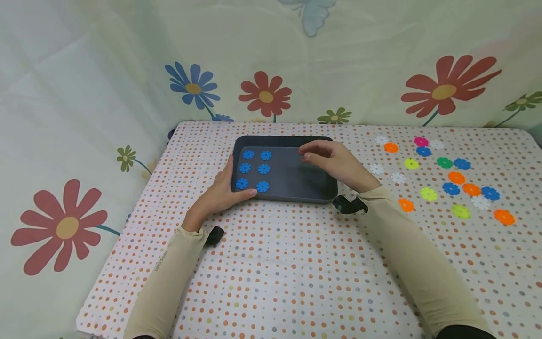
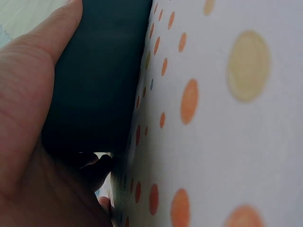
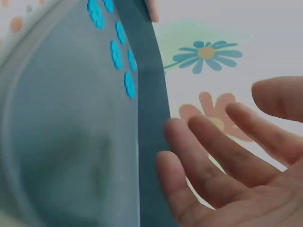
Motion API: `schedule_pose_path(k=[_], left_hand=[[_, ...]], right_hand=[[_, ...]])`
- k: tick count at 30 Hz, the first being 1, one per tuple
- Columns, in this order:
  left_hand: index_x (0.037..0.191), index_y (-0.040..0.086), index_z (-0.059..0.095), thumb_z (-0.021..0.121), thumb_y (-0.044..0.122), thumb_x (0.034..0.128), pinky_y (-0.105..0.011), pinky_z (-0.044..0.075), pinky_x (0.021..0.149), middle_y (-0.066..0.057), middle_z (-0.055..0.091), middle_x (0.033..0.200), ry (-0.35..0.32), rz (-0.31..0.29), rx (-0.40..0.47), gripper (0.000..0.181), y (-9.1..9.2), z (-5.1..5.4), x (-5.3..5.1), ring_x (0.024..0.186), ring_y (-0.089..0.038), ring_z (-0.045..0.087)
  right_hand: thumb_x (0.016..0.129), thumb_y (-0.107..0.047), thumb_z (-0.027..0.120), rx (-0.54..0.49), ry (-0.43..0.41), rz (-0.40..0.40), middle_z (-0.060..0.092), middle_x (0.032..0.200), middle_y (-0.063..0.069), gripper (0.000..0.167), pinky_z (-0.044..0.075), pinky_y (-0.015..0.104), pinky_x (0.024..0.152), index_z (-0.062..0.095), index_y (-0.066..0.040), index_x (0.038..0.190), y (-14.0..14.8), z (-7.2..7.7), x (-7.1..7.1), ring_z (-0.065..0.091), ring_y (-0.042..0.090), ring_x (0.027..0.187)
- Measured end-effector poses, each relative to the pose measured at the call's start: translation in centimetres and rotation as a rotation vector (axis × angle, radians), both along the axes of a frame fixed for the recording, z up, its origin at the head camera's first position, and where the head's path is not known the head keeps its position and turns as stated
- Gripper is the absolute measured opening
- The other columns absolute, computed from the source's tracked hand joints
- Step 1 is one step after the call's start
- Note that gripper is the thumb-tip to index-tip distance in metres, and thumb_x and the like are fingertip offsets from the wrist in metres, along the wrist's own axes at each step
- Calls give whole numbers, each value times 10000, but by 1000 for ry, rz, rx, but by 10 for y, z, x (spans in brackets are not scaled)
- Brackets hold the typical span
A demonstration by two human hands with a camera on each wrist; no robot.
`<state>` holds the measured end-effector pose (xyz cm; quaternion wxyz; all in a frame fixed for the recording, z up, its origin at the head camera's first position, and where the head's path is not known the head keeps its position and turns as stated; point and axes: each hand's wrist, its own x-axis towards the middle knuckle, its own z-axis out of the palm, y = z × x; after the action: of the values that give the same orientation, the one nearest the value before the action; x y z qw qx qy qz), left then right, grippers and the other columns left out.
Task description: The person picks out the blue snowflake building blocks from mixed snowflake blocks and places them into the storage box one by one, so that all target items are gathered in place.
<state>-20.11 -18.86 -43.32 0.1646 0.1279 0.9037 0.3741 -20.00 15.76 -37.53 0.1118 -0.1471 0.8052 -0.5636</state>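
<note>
A dark grey baking tray (image 1: pixel 296 181) lies on the table with several blue snowflake discs (image 1: pixel 264 169) in rows on its left half. At the tray's front left corner, my left hand (image 1: pixel 218 190) grips it, thumb over the front rim and fingers along the left side. The left wrist view shows that hand (image 2: pixel 28 109) against the dark tray wall (image 2: pixel 102 80). Over the tray's right part hovers my right hand (image 1: pixel 338 162), fingers loosely bent. In the right wrist view this hand (image 3: pixel 227 165) has spread fingers and holds nothing.
Loose snowflake discs in orange (image 1: pixel 456 177), white (image 1: pixel 398 177), yellow (image 1: pixel 411 164), green (image 1: pixel 445 163), pink (image 1: pixel 421 141) and blue (image 1: pixel 490 193) lie scattered on the dotted tablecloth (image 1: pixel 271 263), right of the tray. A flowered curtain (image 1: pixel 360 61) hangs behind the table.
</note>
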Motion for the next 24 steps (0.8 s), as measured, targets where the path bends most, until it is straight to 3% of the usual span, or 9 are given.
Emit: schedule_pose_path(k=[5, 11, 14, 24], left_hand=[[1702, 257, -202, 743, 715, 886, -718, 158, 1218, -52, -96, 1788, 6, 2, -10, 1330, 0, -1, 0, 1628, -390, -36], [1709, 243, -186, 745, 717, 881, -709, 165, 1222, -40, -88, 1790, 13, -3, -20, 1333, 3, -1, -2, 1629, -383, -37], [1705, 261, -194, 747, 718, 880, -716, 166, 1218, -45, -90, 1789, 6, 1, -15, 1332, 2, 0, -2, 1628, -388, -34], [1702, 232, -204, 736, 746, 872, -730, 157, 1213, -68, -102, 1787, 8, -5, 2, 1355, 1, 1, 0, 1626, -408, -30]], right_hand=[[1124, -161, 592, -13, 32, -52, 635, 1441, 210, 377, 482, 456, 1115, 615, 20, 1454, 18, 3, 8, 640, 334, 1296], [1133, -223, 579, 80, 48, -124, 625, 1462, 200, 430, 534, 341, 1031, 584, -4, 1503, 45, 2, 18, 653, 292, 1259], [1131, -270, 578, 119, 34, -165, 631, 1460, 173, 446, 531, 363, 1035, 586, -40, 1513, 57, 3, 23, 651, 285, 1252], [1139, -296, 558, 222, 70, -264, 630, 1438, 210, 456, 507, 137, 907, 581, -37, 1515, 103, 4, 40, 671, 46, 1085]])
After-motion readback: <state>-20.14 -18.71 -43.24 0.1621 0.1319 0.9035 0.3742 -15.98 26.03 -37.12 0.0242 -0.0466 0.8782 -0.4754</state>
